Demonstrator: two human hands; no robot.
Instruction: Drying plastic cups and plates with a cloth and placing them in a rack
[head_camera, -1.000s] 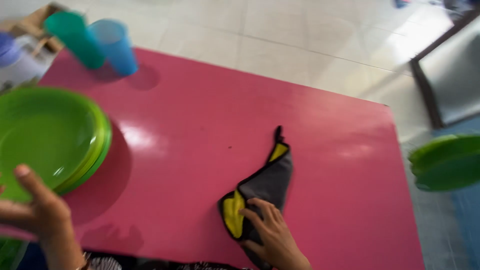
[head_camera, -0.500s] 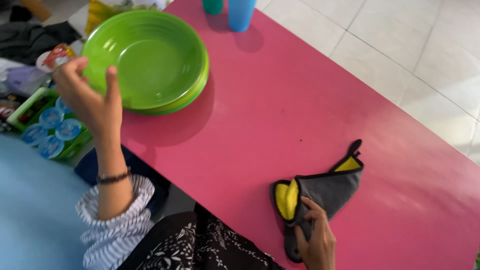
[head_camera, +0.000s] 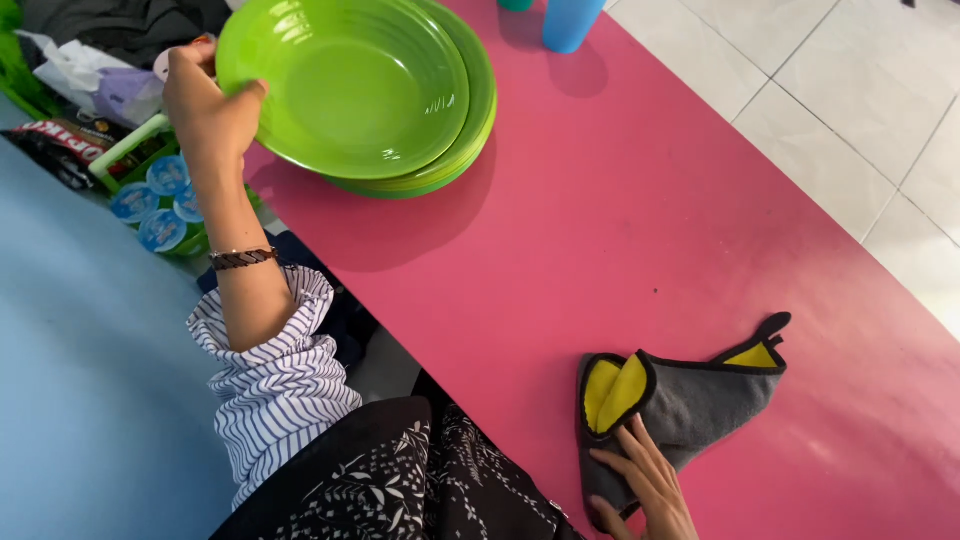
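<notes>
My left hand (head_camera: 205, 100) grips the near-left rim of the top green bowl (head_camera: 350, 85), which sits tilted on a stack of green plates (head_camera: 470, 130) at the far left of the pink table (head_camera: 600, 220). A bracelet and a striped rolled sleeve show on that arm. My right hand (head_camera: 645, 480) lies with its fingers spread flat on the near end of a grey cloth with yellow lining (head_camera: 690, 400), close to the table's front edge. The cloth is folded, with a black loop at its far corner.
A blue cup (head_camera: 570, 20) and the base of a teal cup (head_camera: 515, 4) stand at the table's far edge. Left of the table, a green crate of sealed water cups (head_camera: 150, 195) and bags sit on the floor. White tiles lie to the right.
My left hand has closed on the bowl's rim and the top bowl has tipped up. The view has shifted down and left. My right hand's fingers have flattened on the cloth.
</notes>
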